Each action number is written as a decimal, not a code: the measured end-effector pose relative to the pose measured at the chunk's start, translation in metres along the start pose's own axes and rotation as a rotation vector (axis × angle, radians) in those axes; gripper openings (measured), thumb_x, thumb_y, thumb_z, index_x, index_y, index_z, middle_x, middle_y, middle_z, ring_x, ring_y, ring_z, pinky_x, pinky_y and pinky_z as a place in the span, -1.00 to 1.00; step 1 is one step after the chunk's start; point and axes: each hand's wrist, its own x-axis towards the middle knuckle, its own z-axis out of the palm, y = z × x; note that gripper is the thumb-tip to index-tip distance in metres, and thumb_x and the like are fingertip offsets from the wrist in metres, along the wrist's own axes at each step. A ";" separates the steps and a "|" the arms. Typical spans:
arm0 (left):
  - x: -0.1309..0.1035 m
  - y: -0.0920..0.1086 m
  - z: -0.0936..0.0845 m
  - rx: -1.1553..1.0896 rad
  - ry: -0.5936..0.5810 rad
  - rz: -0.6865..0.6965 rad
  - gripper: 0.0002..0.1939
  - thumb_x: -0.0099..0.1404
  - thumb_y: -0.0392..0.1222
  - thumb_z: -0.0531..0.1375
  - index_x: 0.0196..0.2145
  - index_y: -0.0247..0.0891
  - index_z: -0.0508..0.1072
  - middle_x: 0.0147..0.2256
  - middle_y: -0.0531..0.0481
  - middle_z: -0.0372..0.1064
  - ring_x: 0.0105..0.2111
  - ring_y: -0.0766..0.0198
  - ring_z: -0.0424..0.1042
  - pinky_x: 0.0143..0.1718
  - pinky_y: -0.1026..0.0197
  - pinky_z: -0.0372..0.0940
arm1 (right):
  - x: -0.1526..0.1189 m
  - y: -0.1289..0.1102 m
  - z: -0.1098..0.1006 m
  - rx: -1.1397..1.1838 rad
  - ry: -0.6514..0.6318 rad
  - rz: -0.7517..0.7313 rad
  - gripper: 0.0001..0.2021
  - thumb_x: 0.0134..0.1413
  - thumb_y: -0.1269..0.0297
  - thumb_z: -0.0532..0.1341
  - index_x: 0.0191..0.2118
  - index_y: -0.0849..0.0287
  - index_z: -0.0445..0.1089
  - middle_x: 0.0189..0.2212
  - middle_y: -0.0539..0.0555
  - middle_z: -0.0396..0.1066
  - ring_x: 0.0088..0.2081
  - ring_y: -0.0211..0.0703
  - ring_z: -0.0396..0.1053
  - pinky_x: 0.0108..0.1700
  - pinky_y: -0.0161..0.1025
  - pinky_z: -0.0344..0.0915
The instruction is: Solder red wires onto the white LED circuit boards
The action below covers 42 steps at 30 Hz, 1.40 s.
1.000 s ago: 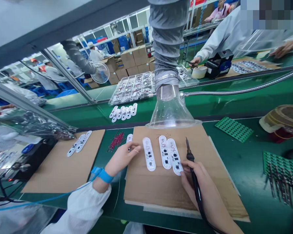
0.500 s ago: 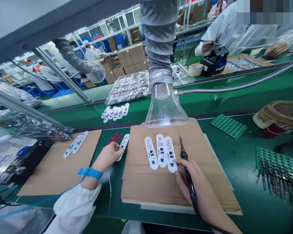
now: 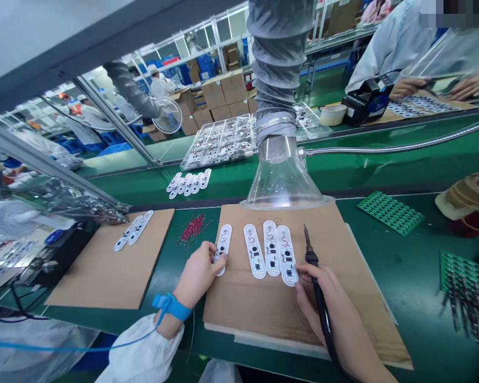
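Observation:
My left hand, with a blue wrist strap, pinches the lower part of a white rounded circuit board over the left edge of the cardboard sheet. Three similar boards lie side by side on the cardboard: a left one, a middle one and a right one. My right hand holds a black soldering iron, its tip pointing away from me. The right hand's fingertips are at the right board's lower edge; whether they press on it I cannot tell.
A clear extraction hood hangs over the cardboard's far edge. Red wires lie left. Green panels and a tape roll are right. More white boards and a filled tray sit beyond. A co-worker's hands are opposite.
My left hand has moved right with the board, from beside the red wires to the cardboard's left edge. My right hand stays by the right board with the iron. The view has shifted slightly.

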 end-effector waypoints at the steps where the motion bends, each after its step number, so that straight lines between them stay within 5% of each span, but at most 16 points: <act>1: -0.004 0.004 0.004 -0.022 -0.015 0.048 -0.81 0.45 -0.04 0.28 -0.21 -0.13 0.37 -0.34 -0.01 0.53 -0.34 0.11 0.55 -0.30 0.17 0.27 | 0.001 0.000 0.000 -0.006 0.000 -0.006 -0.75 0.54 0.22 0.17 0.22 -0.07 0.35 0.06 0.10 0.50 -0.02 0.02 0.65 -0.06 -0.09 0.58; 5: -0.014 0.027 0.020 -0.098 -0.139 0.304 -0.86 0.50 -0.12 0.23 -0.06 -0.16 0.52 -0.26 -0.04 0.57 -0.23 0.08 0.58 -0.18 0.11 0.37 | 0.005 0.004 -0.004 -0.056 0.016 -0.047 -0.76 0.55 0.17 0.16 0.21 -0.05 0.37 0.03 0.09 0.51 -0.06 0.04 0.63 -0.02 -0.02 0.55; 8: 0.003 0.025 0.013 -0.086 -0.150 0.307 -0.81 0.46 -0.11 0.30 0.00 -0.10 0.58 -0.23 0.03 0.61 -0.22 0.14 0.59 -0.14 0.17 0.43 | 0.007 0.009 -0.006 -0.094 0.040 -0.061 -0.74 0.56 0.09 0.15 0.21 -0.03 0.38 0.00 0.11 0.52 -0.08 0.07 0.62 0.00 0.04 0.53; 13: 0.061 -0.060 -0.068 0.100 0.216 -0.094 -0.70 0.54 -0.18 0.11 0.09 -0.30 0.53 -0.09 -0.25 0.56 -0.04 -0.05 0.59 0.04 0.03 0.44 | 0.005 0.026 -0.003 -0.117 0.030 -0.018 -0.64 0.53 -0.07 0.15 0.21 -0.03 0.41 0.06 0.15 0.55 -0.03 0.18 0.62 -0.07 0.06 0.54; 16: 0.075 -0.116 -0.115 0.210 0.371 -0.304 -0.64 0.50 -0.11 0.17 0.11 -0.38 0.49 0.07 -0.46 0.47 0.08 -0.26 0.56 0.08 -0.09 0.41 | 0.005 0.035 0.002 -0.111 0.039 -0.018 -0.59 0.50 -0.13 0.15 0.22 -0.03 0.42 0.03 0.18 0.55 -0.06 0.22 0.62 -0.10 0.10 0.56; 20: 0.072 -0.149 -0.122 0.267 0.378 -0.382 -0.65 0.46 0.01 0.20 0.00 -0.33 0.51 0.06 -0.46 0.47 0.01 -0.29 0.59 -0.04 -0.05 0.41 | 0.006 0.031 0.002 -0.102 0.045 -0.030 -0.60 0.50 -0.12 0.15 0.22 -0.05 0.42 0.03 0.20 0.55 -0.06 0.25 0.62 -0.13 0.13 0.58; 23: 0.074 -0.142 -0.110 0.265 0.320 -0.352 -0.75 0.41 0.00 0.24 -0.16 -0.26 0.49 -0.17 -0.29 0.55 -0.06 -0.19 0.59 -0.16 0.09 0.35 | 0.008 0.020 -0.003 -0.083 0.032 -0.023 -0.65 0.51 -0.07 0.17 0.21 -0.06 0.41 0.07 0.19 0.56 -0.02 0.23 0.63 -0.12 0.09 0.59; 26: 0.071 -0.115 -0.094 0.231 0.242 -0.289 -0.81 0.38 -0.04 0.26 -0.26 -0.22 0.45 -0.33 -0.17 0.55 -0.18 -0.09 0.58 -0.26 0.15 0.26 | 0.008 0.011 -0.006 -0.059 0.039 -0.019 -0.70 0.52 0.01 0.17 0.20 -0.05 0.41 0.05 0.14 0.56 -0.06 0.14 0.64 -0.12 0.03 0.58; 31: 0.036 -0.041 -0.039 0.113 0.092 -0.038 -0.72 0.39 0.06 0.32 -0.13 -0.17 0.46 -0.19 -0.09 0.60 -0.24 0.08 0.58 -0.26 0.18 0.31 | 0.008 0.008 -0.005 -0.047 0.048 -0.035 -0.73 0.53 0.10 0.18 0.22 -0.05 0.39 0.03 0.11 0.53 -0.07 0.06 0.65 -0.11 -0.02 0.59; 34: 0.029 -0.022 -0.018 0.048 -0.043 0.182 -0.69 0.46 0.13 0.30 -0.12 -0.15 0.48 -0.09 -0.10 0.60 -0.13 0.09 0.60 -0.10 0.17 0.41 | 0.007 0.010 -0.005 -0.047 0.072 -0.018 -0.74 0.55 0.07 0.18 0.20 -0.03 0.40 0.03 0.14 0.54 -0.05 0.08 0.65 -0.13 -0.01 0.59; 37: 0.047 -0.051 -0.046 0.196 0.127 -0.028 -0.70 0.52 0.13 0.24 -0.08 -0.16 0.49 0.02 -0.17 0.57 0.04 0.03 0.59 0.07 0.15 0.41 | 0.006 0.016 -0.006 -0.059 0.063 0.007 -0.69 0.53 -0.03 0.18 0.20 -0.04 0.42 0.02 0.17 0.55 -0.05 0.15 0.65 -0.20 0.01 0.60; 40: 0.065 -0.107 -0.103 0.292 0.288 -0.309 -0.64 0.50 0.04 0.21 0.01 -0.32 0.45 0.09 -0.49 0.48 0.10 -0.28 0.57 0.05 -0.04 0.41 | 0.007 0.021 -0.005 -0.068 0.036 0.003 -0.63 0.50 -0.08 0.17 0.23 -0.04 0.43 0.01 0.20 0.57 -0.05 0.22 0.65 -0.26 0.02 0.59; 42: 0.067 -0.139 -0.134 0.323 0.308 -0.427 -0.63 0.44 0.08 0.25 -0.08 -0.32 0.47 -0.03 -0.49 0.52 0.03 -0.36 0.59 -0.04 -0.04 0.42 | 0.007 0.023 -0.004 -0.076 0.043 -0.003 -0.61 0.49 -0.10 0.17 0.22 -0.04 0.43 -0.01 0.21 0.57 -0.08 0.23 0.65 -0.26 0.03 0.59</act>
